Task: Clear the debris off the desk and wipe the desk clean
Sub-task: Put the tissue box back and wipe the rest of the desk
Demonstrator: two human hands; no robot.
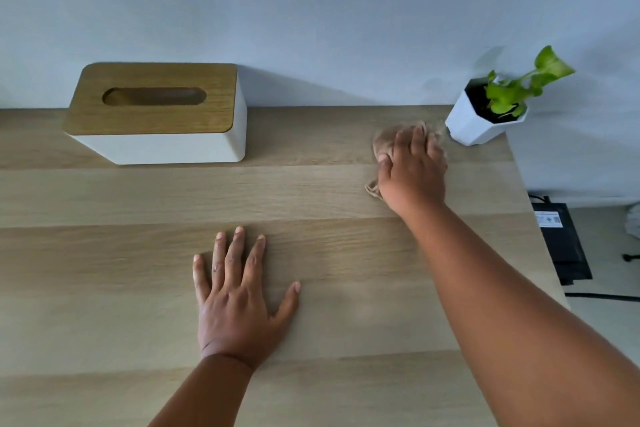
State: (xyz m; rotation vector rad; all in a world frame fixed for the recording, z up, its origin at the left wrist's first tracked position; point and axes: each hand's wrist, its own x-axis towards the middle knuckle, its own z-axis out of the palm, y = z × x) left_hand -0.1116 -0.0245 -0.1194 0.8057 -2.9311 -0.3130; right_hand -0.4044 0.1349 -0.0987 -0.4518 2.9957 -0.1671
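Head view. The desk (138, 288), a pale wood-grain top, fills the lower frame and meets a blue-grey wall (311, 10) at its far edge. The right hand (412, 173) reaches to the far right part of the desk and presses a tan cloth (384, 142) flat against the surface; the fingers lie extended over the cloth, the thumb at its left side, and folds of cloth show beyond the fingertips and below the thumb. The hand and cloth are slightly blurred. The left hand (239, 295) rests palm-down on the desk nearer the person, fingers straight and spread, holding nothing. A tissue box (159, 114), white with a wooden slotted lid, stands at the far left against the wall. A white faceted pot (474, 128) with a green plant (519, 90) stands at the far right corner, just beside the cloth. Past the desk's right edge, a black device (561, 243) with cables lies on the floor.
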